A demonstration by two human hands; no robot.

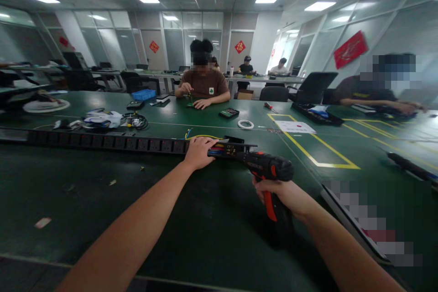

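Observation:
A long black power strip (150,145) with a row of sockets lies across the green table. Over its right part my left hand (199,153) is closed, fingers wrapped across the top. Just right of those fingers the strip's casing is open, showing coloured wires (216,151) and small brass-coloured parts. My right hand (278,190) grips the handle of a black and orange cordless drill (268,165). The drill points left, its nose at the strip's right end; whether the tip touches a screw is hidden. A yellow wire (205,137) curves behind my left hand.
Opposite, a person (205,83) handles a small part; another person (376,86) sits at right. Beyond the strip lie a cable bundle (135,121), blue bin (143,95), white tape roll (245,124) and paper sheet (294,127). A dark tool (407,164) lies at right.

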